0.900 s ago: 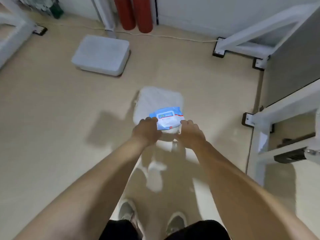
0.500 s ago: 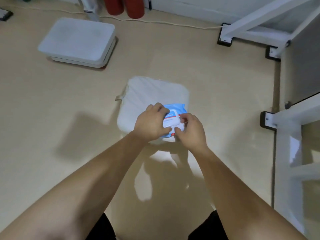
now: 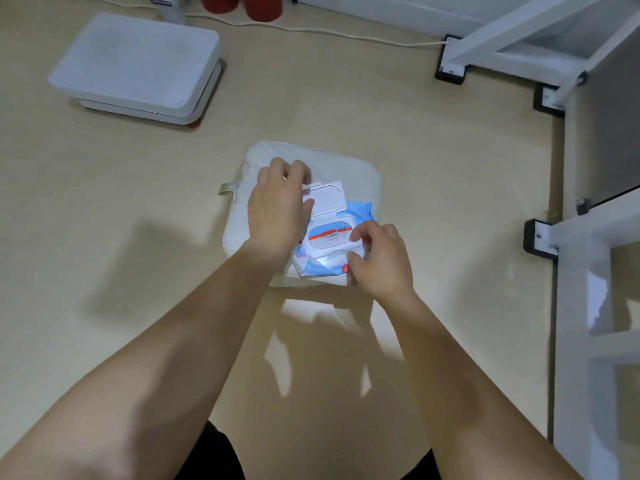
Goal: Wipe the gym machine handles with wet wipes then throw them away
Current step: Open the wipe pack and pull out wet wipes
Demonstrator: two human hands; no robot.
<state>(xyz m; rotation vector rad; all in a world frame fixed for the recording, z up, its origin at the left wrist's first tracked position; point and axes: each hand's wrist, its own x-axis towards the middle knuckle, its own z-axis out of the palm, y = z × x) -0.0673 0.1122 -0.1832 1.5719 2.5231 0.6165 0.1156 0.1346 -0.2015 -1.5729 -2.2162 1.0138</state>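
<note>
Lid (image 3: 327, 197) of the wet wipes pack (image 3: 360, 210) now stands flipped back and open, where half a second ago it lay shut under both hands. The oval opening beneath it is bared, and an orange-and-white seal sticker (image 3: 329, 236) appears to cover it still, so no wipe has come out yet. The left hand (image 3: 277, 209) holds the lid back, its fingers curled over the lid's far left edge and its thumb against the underside. The right hand (image 3: 381, 261) has its thumb and forefinger curled in a pinch at the right end of the pack's white frame, steadying it; it has slid from the lid's front edge to that end. The pack itself lies on a pale cushion (image 3: 346, 171) on the floor (image 3: 138, 237), whereas nearly a second ago it was held just above the cushion. This puts the task at its very start: the likely next step is to peel the seal and draw out a wipe, with the handles as yet unwiped. A white machine frame (image 3: 512, 26) stands well apart at the upper right.
</note>
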